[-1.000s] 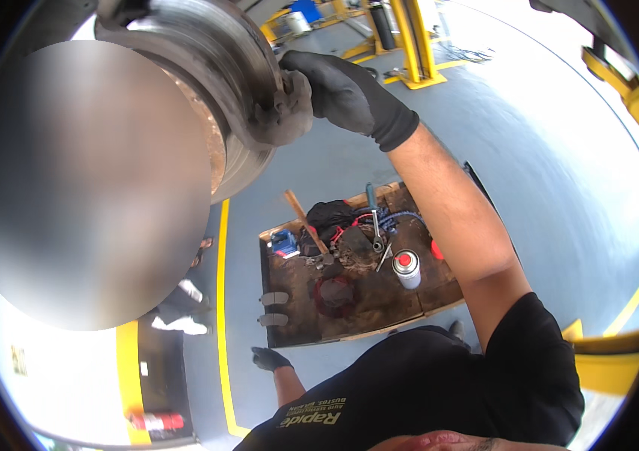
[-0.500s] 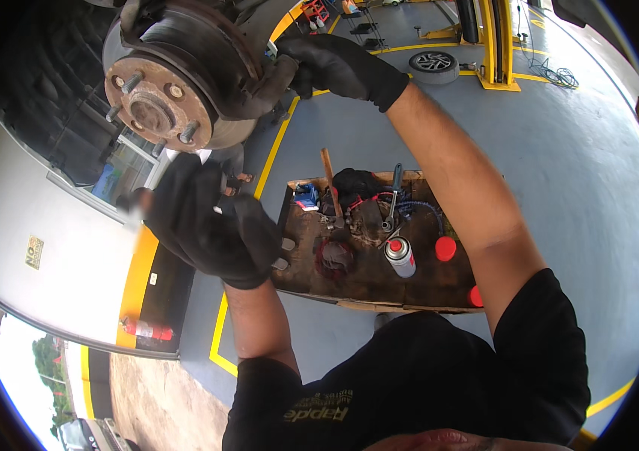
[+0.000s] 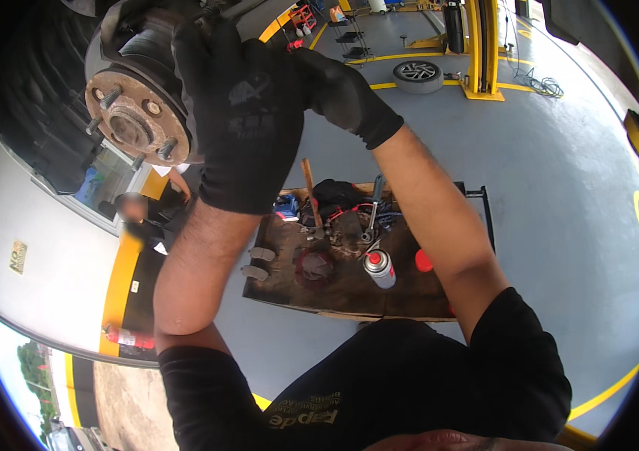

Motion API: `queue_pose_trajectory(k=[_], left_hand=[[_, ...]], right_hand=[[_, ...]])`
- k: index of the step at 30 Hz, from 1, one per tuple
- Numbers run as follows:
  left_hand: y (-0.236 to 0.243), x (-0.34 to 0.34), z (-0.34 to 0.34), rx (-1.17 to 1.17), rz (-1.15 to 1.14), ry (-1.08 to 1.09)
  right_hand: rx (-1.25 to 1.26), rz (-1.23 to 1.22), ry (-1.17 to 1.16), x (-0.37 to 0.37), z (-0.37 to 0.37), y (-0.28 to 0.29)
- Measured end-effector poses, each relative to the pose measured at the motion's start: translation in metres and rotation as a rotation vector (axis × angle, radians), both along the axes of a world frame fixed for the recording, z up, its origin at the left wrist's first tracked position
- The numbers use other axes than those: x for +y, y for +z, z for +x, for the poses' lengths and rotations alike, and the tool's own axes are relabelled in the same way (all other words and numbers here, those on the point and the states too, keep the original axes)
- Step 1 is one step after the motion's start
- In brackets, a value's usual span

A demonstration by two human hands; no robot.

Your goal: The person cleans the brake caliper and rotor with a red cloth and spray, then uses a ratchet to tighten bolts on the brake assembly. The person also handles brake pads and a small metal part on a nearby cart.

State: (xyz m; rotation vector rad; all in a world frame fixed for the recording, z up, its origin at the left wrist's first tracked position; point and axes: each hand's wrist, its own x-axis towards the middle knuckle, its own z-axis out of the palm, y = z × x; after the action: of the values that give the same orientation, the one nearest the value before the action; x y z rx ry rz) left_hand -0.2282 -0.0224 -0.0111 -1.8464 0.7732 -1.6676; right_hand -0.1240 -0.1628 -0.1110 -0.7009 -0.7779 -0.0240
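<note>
At the top left is a wheel hub (image 3: 131,128) with a rusty face and threaded studs, with a brake disc behind it. My left hand (image 3: 243,124), in a black glove, is raised beside the hub over the brake bracket area, its back toward me. Its fingers bend over the parts there; what they hold is hidden. My right hand (image 3: 345,98), also gloved, reaches in from the right against the left one. Its fingers are curled, and their tips are out of sight behind the left glove.
Below stands a brown-topped cart (image 3: 282,289) bearing two brake pads (image 3: 261,254), a hammer (image 3: 309,188), a ratchet (image 3: 374,207), a spray can (image 3: 379,268) and a red cap (image 3: 424,260). Another person (image 3: 135,210) is by the wall. A wheel (image 3: 418,76) lies near a yellow lift post (image 3: 482,52).
My left hand has risen from below the hub to beside the brake, meeting my right hand. The view has shifted slightly, uncovering the brake pads and the person by the wall.
</note>
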Motion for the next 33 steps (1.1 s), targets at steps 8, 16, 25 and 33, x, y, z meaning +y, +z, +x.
queue_pose_trajectory(k=[8, 16, 25, 33], left_hand=[[0.002, -0.009, 0.002, 0.044, -0.011, -0.061], [0.007, -0.014, -0.01, 0.119, 0.026, 0.007], [0.004, -0.009, -0.004, 0.105, -0.004, -0.122], [-0.001, -0.012, 0.0, 0.275, -0.086, -0.086]], right_hand=[[-0.079, -0.071, 0.021, 0.013, -0.007, 0.007], [-0.21, 0.072, 0.424, 0.007, 0.026, 0.003], [-0.109, -0.16, -0.181, 0.012, 0.004, 0.014], [-0.177, -0.332, -0.443, -0.003, 0.012, 0.014]])
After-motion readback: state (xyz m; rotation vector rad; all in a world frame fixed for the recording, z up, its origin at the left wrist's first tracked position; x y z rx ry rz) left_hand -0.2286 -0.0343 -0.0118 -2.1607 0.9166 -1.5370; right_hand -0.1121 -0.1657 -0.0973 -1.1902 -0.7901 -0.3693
